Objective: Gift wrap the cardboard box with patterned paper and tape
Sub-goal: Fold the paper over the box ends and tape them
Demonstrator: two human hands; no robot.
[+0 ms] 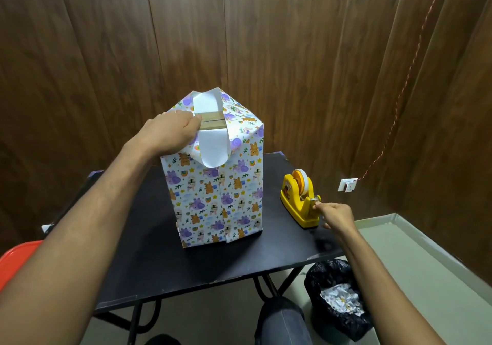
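Note:
A tall cardboard box (215, 193) wrapped in animal-patterned paper stands upright on the black table (149, 251). Its top end is open: a strip of bare cardboard (211, 123) shows between two white paper flaps, one standing at the back, one curling down over the front (213, 147). My left hand (173, 131) presses flat on the folded left side flap at the top. My right hand (334, 215) pinches the tape end at the cutter of the yellow tape dispenser (300, 198), which sits to the right of the box.
A bin lined with a black bag (335, 296) holding crumpled paper stands on the floor under the table's right corner. A red chair edge (13, 262) shows at the left. My knee (282, 320) is below the table. Wood panelling rises close behind.

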